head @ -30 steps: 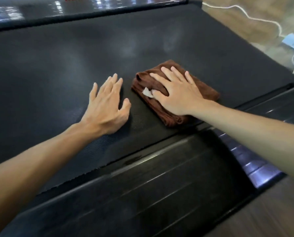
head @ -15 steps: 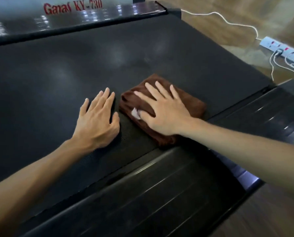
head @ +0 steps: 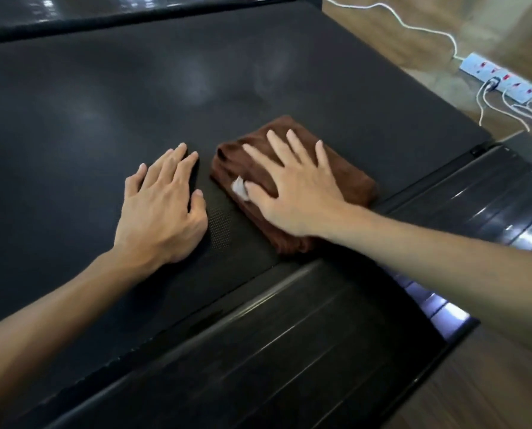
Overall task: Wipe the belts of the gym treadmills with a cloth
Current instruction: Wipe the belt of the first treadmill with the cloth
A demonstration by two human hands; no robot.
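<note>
A folded brown cloth (head: 354,178) with a small white tag lies on the black treadmill belt (head: 134,88), near the belt's right edge. My right hand (head: 292,187) presses flat on top of the cloth, fingers spread. My left hand (head: 162,209) rests palm down on the bare belt just left of the cloth, fingers apart, holding nothing. Both forearms reach in from the bottom of the view.
A glossy black side rail (head: 289,351) runs along the belt's near edge and another rail (head: 500,193) borders it on the right. On the wooden floor at the upper right lies a white power strip (head: 500,77) with several white cables.
Both hands and the cloth have stayed together on the belt; the cloth has slid slightly under my right hand, and my head has shifted the view.
</note>
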